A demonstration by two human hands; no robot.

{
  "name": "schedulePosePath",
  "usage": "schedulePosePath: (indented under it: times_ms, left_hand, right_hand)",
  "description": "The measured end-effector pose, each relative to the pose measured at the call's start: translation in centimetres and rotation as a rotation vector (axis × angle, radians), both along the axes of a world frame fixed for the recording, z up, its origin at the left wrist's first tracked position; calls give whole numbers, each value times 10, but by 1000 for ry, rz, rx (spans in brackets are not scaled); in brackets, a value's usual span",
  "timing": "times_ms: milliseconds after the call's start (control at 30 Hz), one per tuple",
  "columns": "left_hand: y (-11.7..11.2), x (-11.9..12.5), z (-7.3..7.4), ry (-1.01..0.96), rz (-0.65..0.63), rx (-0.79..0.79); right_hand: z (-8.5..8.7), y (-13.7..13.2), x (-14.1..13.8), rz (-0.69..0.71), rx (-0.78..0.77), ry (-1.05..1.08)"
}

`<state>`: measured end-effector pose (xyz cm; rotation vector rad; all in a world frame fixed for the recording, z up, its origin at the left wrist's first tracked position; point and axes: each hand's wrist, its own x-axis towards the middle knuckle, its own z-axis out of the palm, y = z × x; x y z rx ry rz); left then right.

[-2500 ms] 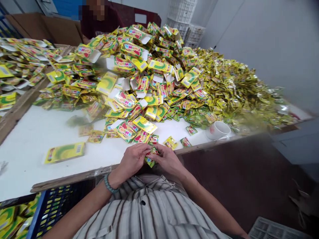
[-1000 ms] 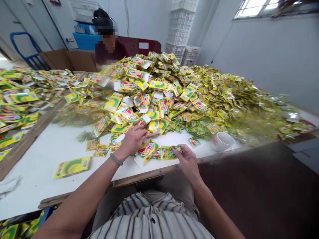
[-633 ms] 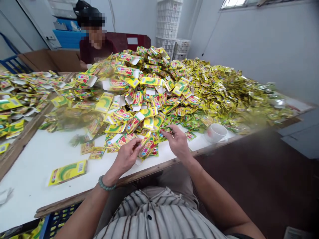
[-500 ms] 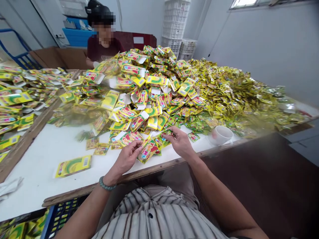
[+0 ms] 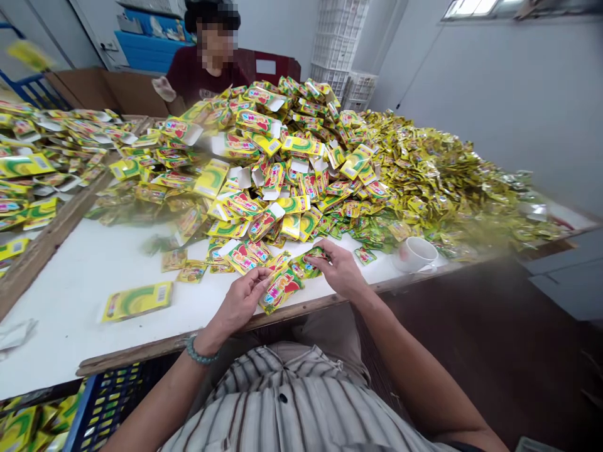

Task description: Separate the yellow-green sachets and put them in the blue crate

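My left hand (image 5: 245, 300) pinches a small printed carton (image 5: 281, 290), yellow and green with colourful lettering, just over the table's front edge. A few green sachets (image 5: 306, 263) are gripped between the thumb and fingers of my right hand (image 5: 340, 271), beside the carton's far right end. Whether the sachets touch the carton, I cannot tell. More cartons lie directly beyond my hands, and a single sachet (image 5: 365, 255) rests right of my right fingers. Left of my left hand, a closed-looking yellow carton (image 5: 136, 302) lies flat on the white table (image 5: 61, 339).
A tall heap of open cartons (image 5: 257, 144) and a heap of yellow sachets (image 5: 424, 163) cover the table's far side. A white mug (image 5: 415, 254) stands at the right. Opposite sits a person (image 5: 207, 72). A blue crate (image 5: 101, 405) is below the table's left edge.
The view has shifted slightly. The person opposite now has a gloved hand out to the side, and a blurred yellow carton appears in the air at upper left. My hands keep their holds.
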<state>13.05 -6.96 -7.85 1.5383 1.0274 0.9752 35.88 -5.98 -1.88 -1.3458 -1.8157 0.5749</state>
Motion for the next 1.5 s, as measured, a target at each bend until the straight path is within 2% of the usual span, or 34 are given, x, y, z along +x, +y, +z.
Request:
schedulePosePath:
  times_ms: [133,400,467,600,700,800,967,1167,1300,1433,1500]
  left_hand:
    - [-4,0,1,-32,-12,-5]
    - [-11,16,7,-250,-7,-234]
    - [-12,17,4,-309,30,-263]
    - [-15,16,-5,-337,57,-287]
    - [-14,15,-10,-337,39,-296]
    - [-14,14,-9,-373,40,-330]
    - [-15,14,-3,-489,80,-376]
    - [-18,10,1,-503,61,-457]
    - [-20,4,2,-487,37,-468]
    - [-20,-2,2,-455,64,-497]
    - [-21,-4,1,-443,60,-496]
  right_hand:
    - [1,3,-2,101,-77,-29]
    - [-15,3,-26,23,-60,189]
    - [-20,1,-28,1,-37,158]
    - [-28,-2,-27,-18,72,-30]
    - [-31,-3,-26,13,59,-122]
    - [-31,-4,-23,19,15,-113]
    - [-31,-14,-25,-66,120,-72]
    - [-36,-23,-32,77,2,-84]
    - [-35,-26,-34,84,25,-83]
    - [-37,-27,-38,184,-28,-88]
    - [-40,-28,-38,178,-33,-85]
